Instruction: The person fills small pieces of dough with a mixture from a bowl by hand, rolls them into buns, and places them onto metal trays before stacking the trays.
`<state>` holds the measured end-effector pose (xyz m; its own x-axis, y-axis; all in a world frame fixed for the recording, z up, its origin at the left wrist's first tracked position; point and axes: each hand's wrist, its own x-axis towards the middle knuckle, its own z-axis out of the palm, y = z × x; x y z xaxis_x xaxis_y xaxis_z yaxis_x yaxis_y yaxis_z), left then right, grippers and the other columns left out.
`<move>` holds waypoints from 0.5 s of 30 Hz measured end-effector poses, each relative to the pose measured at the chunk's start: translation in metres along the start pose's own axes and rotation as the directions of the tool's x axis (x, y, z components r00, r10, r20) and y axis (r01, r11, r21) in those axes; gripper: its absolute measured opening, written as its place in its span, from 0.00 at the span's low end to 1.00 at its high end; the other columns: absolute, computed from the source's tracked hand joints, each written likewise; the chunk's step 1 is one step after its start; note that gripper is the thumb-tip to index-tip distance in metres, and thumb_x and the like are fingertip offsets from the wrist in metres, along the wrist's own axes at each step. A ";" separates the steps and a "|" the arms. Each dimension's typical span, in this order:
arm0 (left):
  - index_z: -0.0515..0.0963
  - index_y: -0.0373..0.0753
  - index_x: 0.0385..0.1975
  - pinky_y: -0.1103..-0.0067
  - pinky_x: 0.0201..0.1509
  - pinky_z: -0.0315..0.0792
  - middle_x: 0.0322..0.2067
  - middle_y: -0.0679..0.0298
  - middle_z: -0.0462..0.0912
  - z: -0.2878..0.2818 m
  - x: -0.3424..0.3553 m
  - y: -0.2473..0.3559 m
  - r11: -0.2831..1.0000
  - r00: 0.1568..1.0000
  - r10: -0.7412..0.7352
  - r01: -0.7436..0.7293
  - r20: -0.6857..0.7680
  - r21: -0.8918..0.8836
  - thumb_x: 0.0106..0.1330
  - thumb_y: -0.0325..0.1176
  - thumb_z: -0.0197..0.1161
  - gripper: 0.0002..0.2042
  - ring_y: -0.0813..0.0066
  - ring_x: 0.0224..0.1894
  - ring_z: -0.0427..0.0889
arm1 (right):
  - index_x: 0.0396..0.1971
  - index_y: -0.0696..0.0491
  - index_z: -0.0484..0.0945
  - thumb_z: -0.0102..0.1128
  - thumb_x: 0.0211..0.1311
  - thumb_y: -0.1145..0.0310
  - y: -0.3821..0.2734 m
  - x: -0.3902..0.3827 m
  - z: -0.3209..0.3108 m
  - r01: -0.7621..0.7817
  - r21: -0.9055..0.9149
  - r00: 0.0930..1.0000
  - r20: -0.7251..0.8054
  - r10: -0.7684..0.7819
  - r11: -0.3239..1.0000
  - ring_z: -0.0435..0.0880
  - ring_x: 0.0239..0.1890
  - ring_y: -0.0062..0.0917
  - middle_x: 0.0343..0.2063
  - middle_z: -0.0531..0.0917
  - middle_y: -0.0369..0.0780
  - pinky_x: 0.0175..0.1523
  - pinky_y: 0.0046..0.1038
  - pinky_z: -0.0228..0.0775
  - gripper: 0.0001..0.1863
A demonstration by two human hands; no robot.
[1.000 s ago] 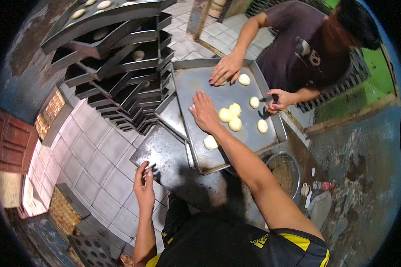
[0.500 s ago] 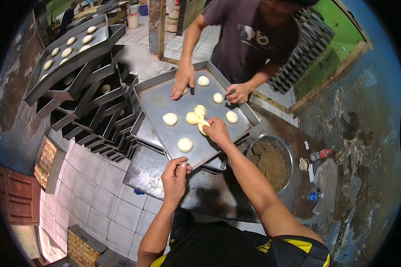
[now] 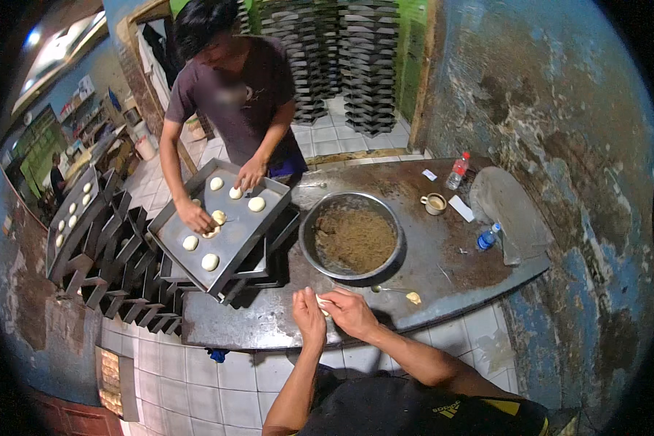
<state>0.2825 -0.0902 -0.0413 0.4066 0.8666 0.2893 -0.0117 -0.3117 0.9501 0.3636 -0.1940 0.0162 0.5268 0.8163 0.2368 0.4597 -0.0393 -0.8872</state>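
In front of the table's near edge, my left hand and my right hand are brought together around a piece of pale dough. The fingers cover most of it. Just beyond them stands a wide metal bowl with a crumbly brown filling inside. To the right of my hands lies a spoon, with a small yellowish lump by its end. On the left is a metal tray holding several dough balls; a co-worker's two hands touch dough in it.
The co-worker stands across the table. A cup, a red-capped bottle, a blue-capped bottle and a grey sack sit at the right. Stacked trays rise at the left.
My hands have left the tray and come together around dough near the bowl. The co-worker's right hand has shifted to the dough in the tray's middle. The view has swung to the right.
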 end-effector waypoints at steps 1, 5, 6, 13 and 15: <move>0.73 0.40 0.31 0.80 0.34 0.67 0.28 0.70 0.75 0.009 -0.015 0.007 0.972 0.977 -0.200 0.207 0.073 -0.110 0.81 0.42 0.48 0.17 0.83 0.30 0.71 | 0.48 0.59 0.82 0.69 0.62 0.72 0.005 -0.017 -0.010 -0.160 0.046 0.986 0.049 0.158 0.986 0.84 0.45 0.31 0.41 0.83 0.45 0.47 0.31 0.75 0.16; 0.73 0.41 0.29 0.80 0.29 0.66 0.25 0.70 0.76 0.065 -0.050 0.059 0.798 0.876 -0.426 0.481 0.227 -0.363 0.81 0.46 0.47 0.19 0.83 0.27 0.72 | 0.48 0.62 0.81 0.64 0.67 0.71 0.039 -0.054 -0.035 -0.077 0.183 0.945 -0.300 0.130 0.980 0.81 0.40 0.20 0.40 0.85 0.39 0.46 0.26 0.74 0.13; 0.73 0.40 0.29 0.80 0.26 0.66 0.24 0.69 0.76 0.070 -0.054 0.056 0.856 0.912 -0.364 0.407 0.188 -0.319 0.80 0.48 0.47 0.20 0.82 0.25 0.72 | 0.48 0.62 0.81 0.63 0.69 0.72 0.032 -0.062 -0.041 -0.171 0.250 0.960 -0.174 0.218 0.953 0.80 0.38 0.17 0.39 0.85 0.37 0.46 0.22 0.73 0.13; 0.76 0.39 0.35 0.81 0.29 0.69 0.27 0.67 0.78 0.098 -0.058 0.072 0.896 0.925 -0.254 0.335 0.283 -0.291 0.79 0.52 0.48 0.22 0.82 0.29 0.76 | 0.47 0.60 0.79 0.64 0.68 0.75 0.028 -0.068 -0.094 -0.121 0.753 0.972 -0.043 0.233 0.646 0.81 0.42 0.15 0.41 0.84 0.36 0.49 0.20 0.73 0.11; 0.76 0.38 0.47 0.79 0.34 0.72 0.35 0.63 0.79 0.093 -0.059 0.057 0.905 0.919 -0.253 0.335 0.303 -0.261 0.79 0.55 0.46 0.24 0.78 0.35 0.78 | 0.52 0.61 0.75 0.64 0.68 0.75 0.034 -0.071 -0.098 -0.149 0.685 0.974 -0.024 0.226 0.714 0.82 0.43 0.18 0.41 0.85 0.38 0.50 0.22 0.74 0.16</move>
<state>0.3425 -0.1953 -0.0151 0.6537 0.7567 -0.0098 -0.1124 0.1099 0.9876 0.4119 -0.3100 0.0077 0.6339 0.7724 0.0393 -0.2400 0.2447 -0.9394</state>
